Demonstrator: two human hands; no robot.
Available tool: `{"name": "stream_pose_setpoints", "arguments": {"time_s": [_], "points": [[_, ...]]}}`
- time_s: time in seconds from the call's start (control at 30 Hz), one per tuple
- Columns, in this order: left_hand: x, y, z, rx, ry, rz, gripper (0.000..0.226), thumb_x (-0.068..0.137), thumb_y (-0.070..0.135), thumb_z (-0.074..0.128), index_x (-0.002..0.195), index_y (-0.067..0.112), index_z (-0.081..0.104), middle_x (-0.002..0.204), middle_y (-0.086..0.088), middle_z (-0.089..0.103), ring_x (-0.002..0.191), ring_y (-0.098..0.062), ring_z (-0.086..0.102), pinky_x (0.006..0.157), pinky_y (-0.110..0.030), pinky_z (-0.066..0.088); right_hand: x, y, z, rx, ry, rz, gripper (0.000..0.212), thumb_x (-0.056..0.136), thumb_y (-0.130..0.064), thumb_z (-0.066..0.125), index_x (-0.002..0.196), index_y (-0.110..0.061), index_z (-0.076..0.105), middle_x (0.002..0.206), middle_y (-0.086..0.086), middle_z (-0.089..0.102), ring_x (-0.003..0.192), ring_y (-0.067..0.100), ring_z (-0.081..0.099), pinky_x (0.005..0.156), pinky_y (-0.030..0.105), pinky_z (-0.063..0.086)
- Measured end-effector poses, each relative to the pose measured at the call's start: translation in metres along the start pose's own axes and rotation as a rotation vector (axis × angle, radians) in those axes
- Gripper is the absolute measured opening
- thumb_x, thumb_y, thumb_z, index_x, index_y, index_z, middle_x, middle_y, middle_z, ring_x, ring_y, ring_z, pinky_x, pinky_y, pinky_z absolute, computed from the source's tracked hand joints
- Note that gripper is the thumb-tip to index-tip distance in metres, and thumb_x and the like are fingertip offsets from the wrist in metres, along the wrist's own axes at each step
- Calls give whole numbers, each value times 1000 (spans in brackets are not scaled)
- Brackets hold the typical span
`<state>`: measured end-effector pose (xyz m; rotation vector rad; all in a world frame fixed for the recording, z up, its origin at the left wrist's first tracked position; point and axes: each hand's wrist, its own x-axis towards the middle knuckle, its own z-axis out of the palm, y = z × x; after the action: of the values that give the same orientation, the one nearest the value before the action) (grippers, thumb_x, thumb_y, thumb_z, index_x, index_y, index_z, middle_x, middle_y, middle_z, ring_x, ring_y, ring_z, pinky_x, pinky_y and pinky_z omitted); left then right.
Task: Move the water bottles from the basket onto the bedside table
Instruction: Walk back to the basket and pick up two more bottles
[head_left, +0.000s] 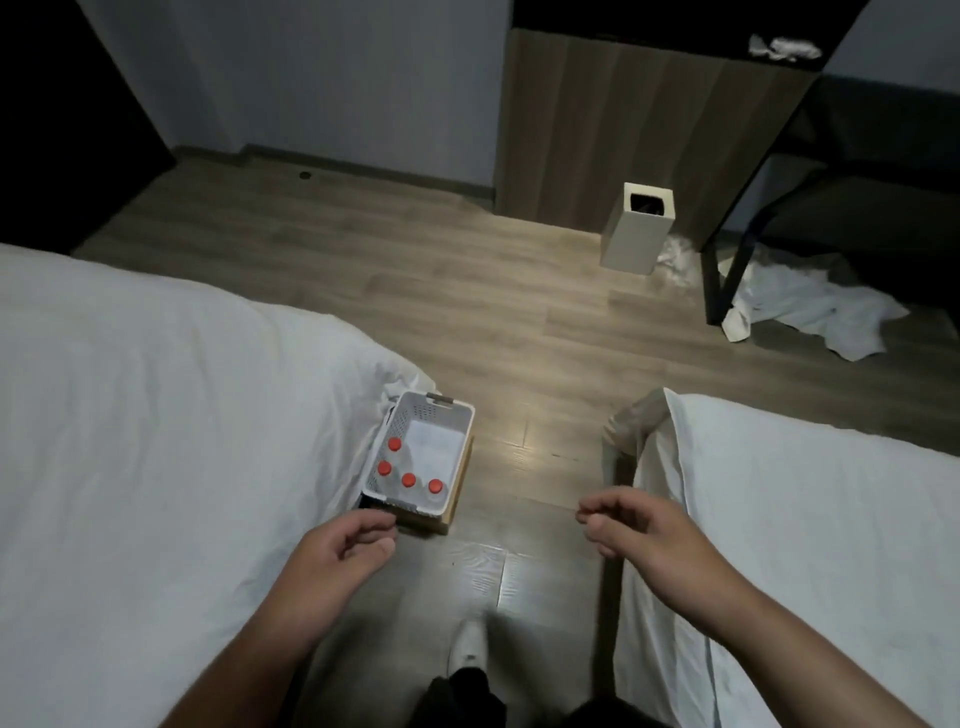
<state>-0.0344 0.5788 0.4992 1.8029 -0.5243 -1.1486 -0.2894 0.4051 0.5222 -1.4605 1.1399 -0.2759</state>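
Observation:
A white plastic basket (452, 415) stands on a small wooden box on the floor, against the left bed. Several clear water bottles with red caps (409, 480) stand upright along its left and near sides. My left hand (345, 540) hovers just in front of the basket's near edge, fingers loosely curled, holding nothing. My right hand (631, 525) hangs to the right over the floor, also loosely curled and empty. No bedside table is in view.
Two beds with white sheets flank a narrow strip of wooden floor: the left bed (156, 441) and the right bed (805, 545). Farther off stand a cream waste bin (631, 234), a dark desk frame (727, 249) and crumpled white linen (810, 312). My white shoe (467, 649) is below.

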Motion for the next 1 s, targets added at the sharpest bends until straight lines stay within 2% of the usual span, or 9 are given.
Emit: {"name": "stream_pose_setpoints", "arguments": {"time_s": [0.13,0.27,0.4,0.53,0.67,0.83,1.0], "points": [[59,48,32,47,-82,56,20,84,2,68,100,13,70,96,-7,75,96,-14,70,83,-17,54,26,-2,-34,88,85,48,14,86,-2,64,93,-12,71,95,14,73,97,33,66,86,42,53],[112,97,76,113,-152,101,19,86,8,67,101,19,68,103,-8,72,99,-22,68,85,-31,54,55,8,-77,120,160,95,14,88,-5,62,93,-14,71,92,10,74,96,33,66,90,44,52],[169,138,118,247,-169,159,24,89,9,62,111,18,68,103,-2,72,97,-12,68,84,-23,54,96,17,-125,151,196,112,16,88,-5,62,90,-17,72,93,10,74,94,32,67,92,48,51],[216,173,155,274,-136,136,25,89,4,62,110,15,68,101,-2,73,98,-14,67,81,-22,51,155,17,-181,150,199,117,20,88,-1,60,87,-18,71,92,16,73,92,37,66,88,50,52],[249,197,174,244,-75,91,26,88,3,63,108,19,69,102,-1,75,100,-12,69,91,-32,52,214,-1,-227,48,118,77,16,88,-8,63,89,-22,72,86,4,74,85,25,68,84,47,54],[272,213,183,146,51,51,25,88,0,62,104,17,69,94,5,76,90,-3,70,86,-24,52,288,-41,-252,-31,-23,36,12,85,-15,66,91,-25,72,88,3,74,86,30,68,82,49,54],[305,227,172,97,151,12,25,87,3,64,97,24,71,94,6,76,91,-6,70,86,-25,50,365,-95,-251,-22,-85,-9,13,87,-10,63,96,-17,70,98,7,73,95,28,67,87,46,55]]}}
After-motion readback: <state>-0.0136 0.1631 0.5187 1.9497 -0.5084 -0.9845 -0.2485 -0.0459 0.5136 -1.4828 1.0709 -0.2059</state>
